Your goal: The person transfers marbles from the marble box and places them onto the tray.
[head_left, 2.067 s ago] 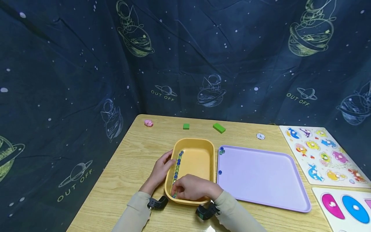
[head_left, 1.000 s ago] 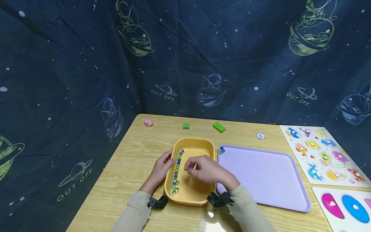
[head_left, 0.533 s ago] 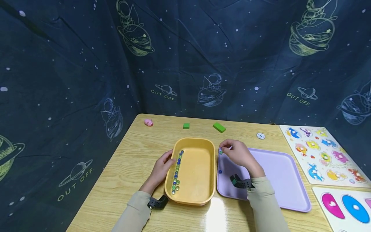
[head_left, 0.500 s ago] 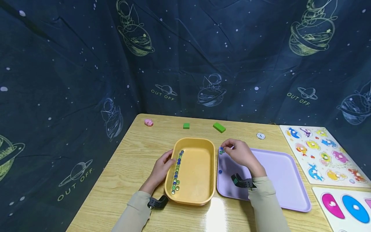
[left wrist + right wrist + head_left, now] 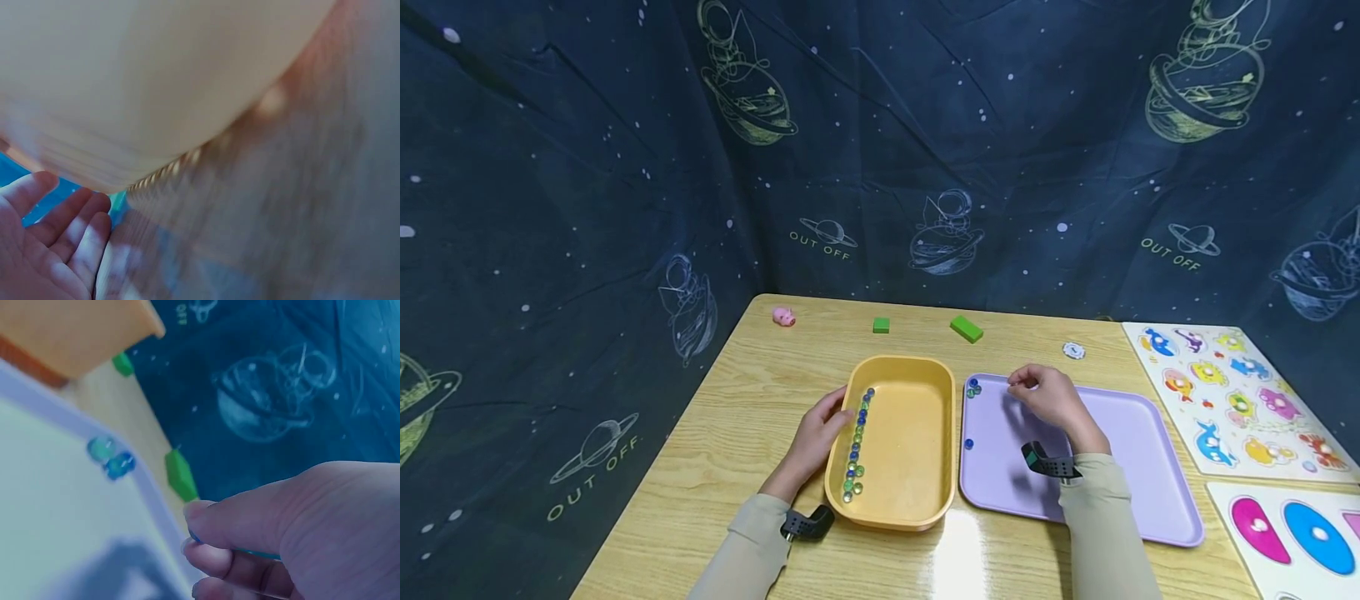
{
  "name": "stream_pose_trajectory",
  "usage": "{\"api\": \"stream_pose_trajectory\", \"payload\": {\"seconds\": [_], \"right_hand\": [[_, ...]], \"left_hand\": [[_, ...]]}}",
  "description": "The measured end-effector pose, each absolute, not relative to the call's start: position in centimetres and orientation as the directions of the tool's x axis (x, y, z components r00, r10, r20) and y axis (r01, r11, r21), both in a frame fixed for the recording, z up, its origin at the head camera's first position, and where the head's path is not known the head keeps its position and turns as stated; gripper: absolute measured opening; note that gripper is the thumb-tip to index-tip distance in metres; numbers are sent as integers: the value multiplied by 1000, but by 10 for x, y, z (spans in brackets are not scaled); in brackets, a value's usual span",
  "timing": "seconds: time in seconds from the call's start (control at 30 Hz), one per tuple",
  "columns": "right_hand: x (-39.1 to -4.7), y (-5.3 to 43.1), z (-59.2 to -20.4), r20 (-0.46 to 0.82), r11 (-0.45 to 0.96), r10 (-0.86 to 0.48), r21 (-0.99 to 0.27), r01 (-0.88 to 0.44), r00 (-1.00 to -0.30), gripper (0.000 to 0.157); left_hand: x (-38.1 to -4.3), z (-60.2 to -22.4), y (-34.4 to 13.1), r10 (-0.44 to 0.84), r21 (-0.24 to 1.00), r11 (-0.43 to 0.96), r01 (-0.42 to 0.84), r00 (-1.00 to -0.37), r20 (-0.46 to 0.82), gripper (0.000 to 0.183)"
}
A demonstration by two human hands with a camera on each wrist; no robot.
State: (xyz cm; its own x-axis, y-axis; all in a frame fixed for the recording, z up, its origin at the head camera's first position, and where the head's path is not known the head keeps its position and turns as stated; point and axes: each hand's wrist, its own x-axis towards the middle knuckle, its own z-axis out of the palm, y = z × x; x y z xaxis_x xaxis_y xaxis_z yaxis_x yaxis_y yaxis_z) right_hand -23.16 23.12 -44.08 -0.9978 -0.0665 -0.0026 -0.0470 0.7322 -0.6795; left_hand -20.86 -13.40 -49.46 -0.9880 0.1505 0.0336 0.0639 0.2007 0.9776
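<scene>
A yellow bin [image 5: 917, 508] stands on the table with several blue and green glass marbles [image 5: 854, 455] lined along its left side. My left hand [image 5: 811, 442] holds the bin's left wall, its thumb at the rim; in the left wrist view the fingers [image 5: 90, 247] lie close to the outside of the wall. Over the purple tray [image 5: 1105, 500] my right hand [image 5: 1052, 398] is raised, and in the right wrist view its thumb and finger pinch a small blue marble [image 5: 195, 536], mostly hidden. Three marbles [image 5: 973, 387] sit in the tray's far left corner, and one blue marble [image 5: 968, 444] lies by its left edge.
Along the back of the table are a pink toy pig [image 5: 783, 317], a small green block [image 5: 882, 325], a longer green block [image 5: 966, 328] and a round white chip [image 5: 1073, 351]. Puzzle boards [image 5: 1232, 400] lie at the right. A dark patterned cloth [image 5: 880, 167] hangs behind.
My right hand has come from the bin to the tray's far left corner, then moved right and hovers over the tray. The left hand has stayed on the bin.
</scene>
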Motion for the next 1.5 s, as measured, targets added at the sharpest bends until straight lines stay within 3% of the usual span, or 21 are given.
{"api": "stream_pose_trajectory", "payload": {"seconds": [0.37,0.6,0.83,1.13,1.5], "right_hand": [[-240,228,-467,-42,736,-55,-677,-12,-998,11],[-240,220,-468,-45,730,-58,-683,-12,-997,12],[-241,220,-471,-39,736,-60,-676,-17,-997,10],[-242,220,-471,-49,724,-56,-690,-7,-997,8],[-233,192,-437,62,737,-144,-660,-149,-988,16]], "left_hand": [[-210,-496,-134,155,977,200,68,-987,37,40],[-210,-495,-134,154,979,191,63,-987,34,40],[-197,-466,-130,197,978,202,41,-980,0,44],[-202,-477,-133,183,981,192,20,-983,-15,44],[-210,-496,-134,143,975,213,58,-989,28,40]]}}
